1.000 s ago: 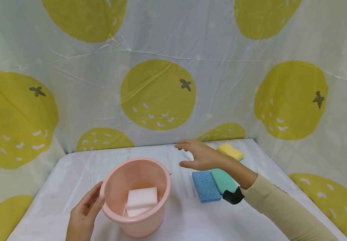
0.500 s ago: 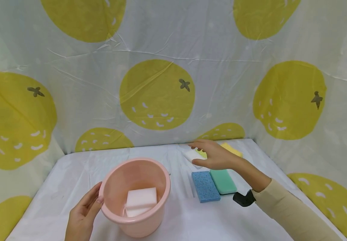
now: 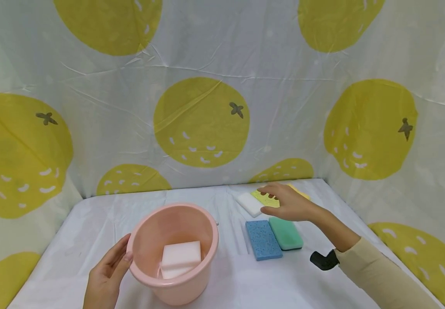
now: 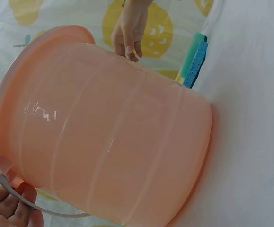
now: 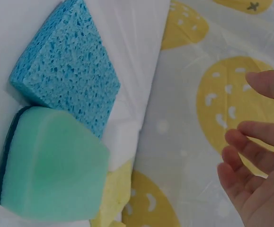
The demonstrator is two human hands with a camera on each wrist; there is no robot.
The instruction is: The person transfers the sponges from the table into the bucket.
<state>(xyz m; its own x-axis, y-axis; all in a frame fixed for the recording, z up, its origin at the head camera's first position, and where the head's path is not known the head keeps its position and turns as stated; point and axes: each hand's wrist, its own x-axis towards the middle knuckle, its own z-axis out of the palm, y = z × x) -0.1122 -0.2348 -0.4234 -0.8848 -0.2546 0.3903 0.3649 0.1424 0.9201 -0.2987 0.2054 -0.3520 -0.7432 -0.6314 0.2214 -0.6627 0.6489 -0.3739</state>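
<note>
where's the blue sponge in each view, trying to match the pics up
Head view: the blue porous rectangular sponge lies flat on the white cloth, right of the pink plastic bucket.
Left wrist view: only a blue edge shows past the bucket's wall, upper right.
Right wrist view: it fills the upper left.
Shared landmark: the green foam sponge, touching its side in all three views.

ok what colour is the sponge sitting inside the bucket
White; the sponge lies in the pink bucket, clearest in the head view.
</note>
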